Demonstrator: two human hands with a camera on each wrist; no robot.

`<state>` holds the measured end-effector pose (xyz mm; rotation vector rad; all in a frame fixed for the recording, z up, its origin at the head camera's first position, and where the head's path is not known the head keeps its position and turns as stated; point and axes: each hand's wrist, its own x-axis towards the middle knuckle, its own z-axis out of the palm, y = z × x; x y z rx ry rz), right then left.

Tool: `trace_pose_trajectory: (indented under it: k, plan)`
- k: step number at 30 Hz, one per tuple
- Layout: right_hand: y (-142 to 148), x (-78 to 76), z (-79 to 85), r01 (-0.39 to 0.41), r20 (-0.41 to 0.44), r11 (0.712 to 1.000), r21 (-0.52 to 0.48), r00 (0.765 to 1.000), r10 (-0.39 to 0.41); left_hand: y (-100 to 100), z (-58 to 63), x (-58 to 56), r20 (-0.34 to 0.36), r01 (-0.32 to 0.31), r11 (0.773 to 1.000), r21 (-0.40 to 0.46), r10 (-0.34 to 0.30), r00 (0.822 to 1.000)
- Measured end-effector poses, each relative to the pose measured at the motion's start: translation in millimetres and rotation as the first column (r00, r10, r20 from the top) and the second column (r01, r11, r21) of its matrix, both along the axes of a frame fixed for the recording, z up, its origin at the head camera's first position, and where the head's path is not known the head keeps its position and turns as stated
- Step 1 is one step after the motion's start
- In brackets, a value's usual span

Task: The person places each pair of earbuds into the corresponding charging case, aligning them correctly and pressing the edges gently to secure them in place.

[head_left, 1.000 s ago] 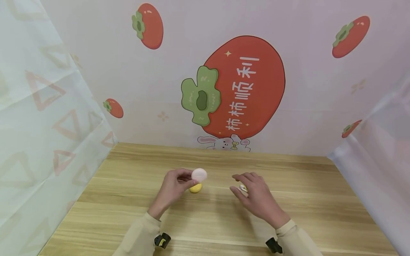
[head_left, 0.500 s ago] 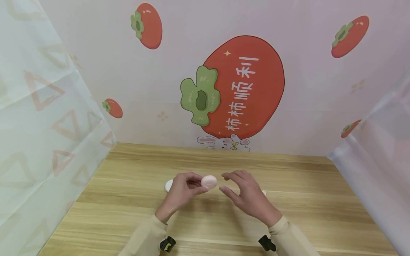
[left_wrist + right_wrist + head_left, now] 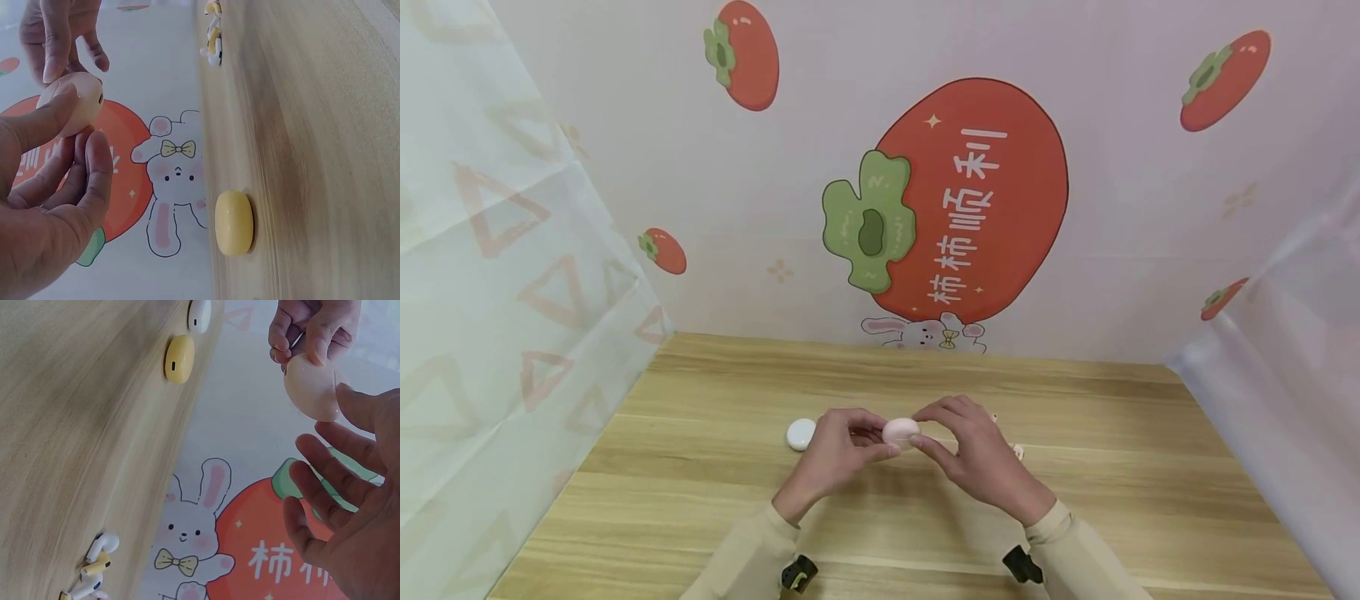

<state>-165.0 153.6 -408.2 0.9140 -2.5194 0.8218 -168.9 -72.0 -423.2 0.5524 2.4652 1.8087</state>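
Note:
Between both hands is a pale pink, rounded earbud case point(image 3: 901, 432), raised above the table. My left hand point(image 3: 835, 457) grips its left side, thumb on one face and fingers behind. The right hand point(image 3: 981, 457) pinches the case's opposite side with thumb and index fingertip; its other fingers are spread away in the right wrist view. A thin seam line and a small dark slot show on the shell, and the lid looks closed. A yellow earbud case point(image 3: 180, 359) and a white one point(image 3: 199, 315) lie on the table; the left hand hides the yellow one in the head view.
Several loose white and yellow earbuds point(image 3: 94, 562) lie on the wooden table point(image 3: 700, 500), mostly hidden behind the right hand in the head view. A printed backdrop point(image 3: 1112, 275) rises at the table's back edge, with cloth sides left and right.
My left hand has carried the pink case to the right, uncovering the white case and covering the yellow one. The right hand has moved left and now pinches the pink case.

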Motion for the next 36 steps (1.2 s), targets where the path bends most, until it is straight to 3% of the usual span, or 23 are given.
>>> trace_pose_trajectory:
  k: [6,12,23,36]
  plan:
    - [-0.5,-0.7,-1.0,-0.003,0.003,1.0,-0.01,1.0,0.003,1.8,-0.1,-0.6,-0.025,0.014,0.999,-0.036,-0.015,1.0]
    - [-1.5,-0.6,-0.9,-0.005,0.059,0.999,-0.045,0.998,0.008,3.1,-0.5,-2.6,-0.067,0.022,0.997,-0.071,-0.027,0.997]
    - [-1.3,-6.3,0.7,-0.003,0.133,0.995,-0.102,0.991,0.017,3.9,-0.5,-4.9,-0.074,0.027,0.998,-0.058,-0.031,0.997]
    - [1.1,-9.4,5.2,0.019,0.282,0.988,-0.154,0.959,0.026,4.5,0.1,-3.0,-0.08,0.022,0.998,-0.054,-0.026,0.996]
